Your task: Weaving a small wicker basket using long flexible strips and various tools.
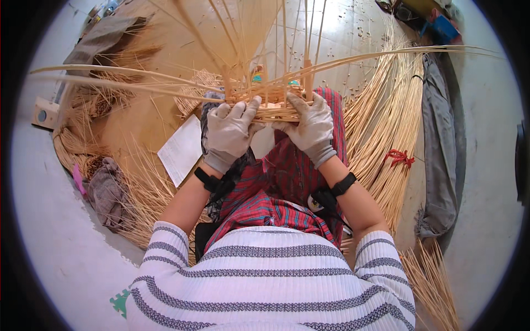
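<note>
A half-woven cane basket base (270,102) rests on my lap, over red plaid cloth. Long pale cane stakes (138,77) fan out from it to the left, right and upward. My left hand (232,129), in a grey work glove, grips the woven rim on its left side. My right hand (312,127), gloved the same way, grips the rim on the right, fingers laid over the weave. Both wrists wear black straps.
A large bundle of loose cane (386,138) tied with red string (398,158) lies on the floor at right, beside a grey garment (441,149). A white sheet of paper (182,149) lies at left, with cane scraps and grey rags (107,190) around it.
</note>
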`<control>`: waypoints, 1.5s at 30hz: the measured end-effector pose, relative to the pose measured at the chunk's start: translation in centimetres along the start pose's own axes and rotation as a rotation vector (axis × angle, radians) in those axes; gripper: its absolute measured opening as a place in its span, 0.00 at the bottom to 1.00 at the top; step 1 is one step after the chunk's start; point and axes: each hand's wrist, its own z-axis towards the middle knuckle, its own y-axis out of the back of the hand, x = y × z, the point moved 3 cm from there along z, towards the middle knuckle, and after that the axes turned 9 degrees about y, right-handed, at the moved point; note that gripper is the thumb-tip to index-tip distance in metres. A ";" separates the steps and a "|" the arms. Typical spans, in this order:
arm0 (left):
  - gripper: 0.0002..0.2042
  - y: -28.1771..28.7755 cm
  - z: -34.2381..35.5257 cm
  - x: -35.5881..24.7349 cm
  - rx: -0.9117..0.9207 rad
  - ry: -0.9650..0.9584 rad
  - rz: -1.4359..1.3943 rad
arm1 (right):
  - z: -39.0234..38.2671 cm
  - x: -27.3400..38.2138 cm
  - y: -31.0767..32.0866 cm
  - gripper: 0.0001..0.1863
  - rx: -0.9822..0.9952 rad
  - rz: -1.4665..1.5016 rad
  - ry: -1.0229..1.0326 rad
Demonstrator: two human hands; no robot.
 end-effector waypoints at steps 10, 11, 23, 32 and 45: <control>0.22 -2.1 1.2 0.4 -0.026 0.110 -0.032 | 1.5 0.6 -1.6 0.36 -0.029 -0.056 0.026; 0.20 -2.3 1.1 0.5 -0.022 0.135 -0.020 | 1.6 0.6 -1.8 0.34 -0.014 -0.074 0.009; 0.17 -0.9 0.3 0.6 -0.047 0.173 -0.104 | 1.4 1.5 -2.5 0.34 0.127 -0.178 -0.072; 0.23 2.1 -0.2 0.4 -0.053 0.104 -0.106 | 0.2 2.5 0.6 0.33 -0.055 0.018 -0.014; 0.25 -0.3 4.3 -7.6 -0.128 -0.070 -0.534 | 9.3 -6.1 -2.9 0.16 0.120 1.549 -0.720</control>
